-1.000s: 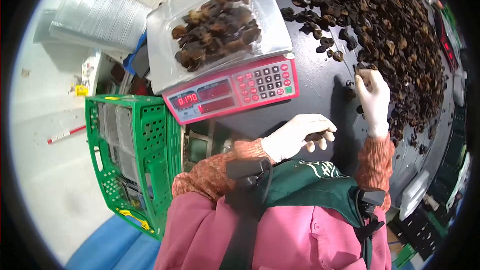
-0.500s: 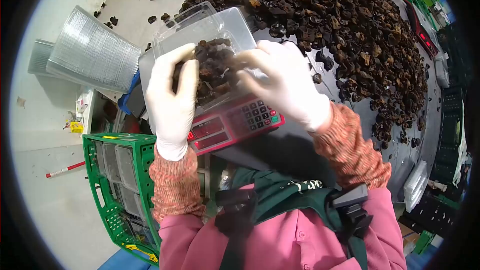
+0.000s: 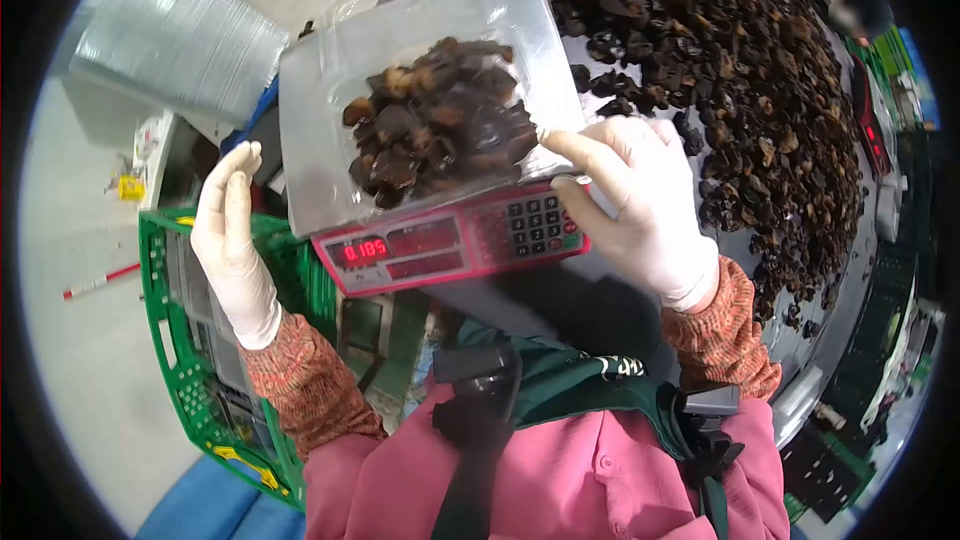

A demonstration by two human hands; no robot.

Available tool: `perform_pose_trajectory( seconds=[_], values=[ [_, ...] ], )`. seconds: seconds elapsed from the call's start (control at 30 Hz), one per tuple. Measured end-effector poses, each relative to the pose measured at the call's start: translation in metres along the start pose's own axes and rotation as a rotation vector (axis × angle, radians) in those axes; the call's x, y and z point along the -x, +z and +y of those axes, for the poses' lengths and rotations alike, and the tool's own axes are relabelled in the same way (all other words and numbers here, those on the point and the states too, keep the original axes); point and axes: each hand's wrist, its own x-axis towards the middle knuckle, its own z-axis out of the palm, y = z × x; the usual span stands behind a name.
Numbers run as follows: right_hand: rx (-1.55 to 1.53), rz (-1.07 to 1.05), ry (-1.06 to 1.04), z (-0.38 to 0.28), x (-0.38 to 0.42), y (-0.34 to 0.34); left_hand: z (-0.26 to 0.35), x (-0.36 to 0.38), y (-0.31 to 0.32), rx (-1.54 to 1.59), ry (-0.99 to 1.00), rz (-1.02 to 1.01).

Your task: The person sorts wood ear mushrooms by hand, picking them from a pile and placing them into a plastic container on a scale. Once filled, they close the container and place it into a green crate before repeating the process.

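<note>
The right hand (image 3: 640, 205), in a white glove, rests fingers spread at the right edge of the clear plastic tray (image 3: 320, 140), fingertips just touching it — not closed on anything. The tray sits on the red scale (image 3: 450, 240) and holds a loose heap of dark, wrinkled dried mushrooms (image 3: 435, 125), brown-black and glossy. The left hand (image 3: 232, 240) hangs flat and open beside the tray's left edge, apart from it. Beyond lies a big mushroom pile (image 3: 740, 70); below left, a green crate (image 3: 165, 280).
</note>
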Motion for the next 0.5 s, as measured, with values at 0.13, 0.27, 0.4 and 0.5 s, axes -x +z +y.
perform_pose_trajectory(
  seconds=[0.13,0.27,0.4,0.5],
  values=[
    [0.099,-0.009,-0.166,-0.001,-0.016,0.007,0.007,0.008,-0.010,-0.007,-0.004,0.035],
    [0.105,-0.130,-0.270,0.003,-0.032,0.007,0.003,0.012,-0.008,0.069,-0.001,-0.003],
    [-0.104,-0.095,-0.192,0.007,-0.048,0.007,0.009,0.013,0.003,-0.009,-0.023,-0.042],
    [-0.435,-0.069,0.075,0.009,-0.058,-0.003,0.005,0.014,0.001,-0.008,-0.017,-0.048]
  ],
)
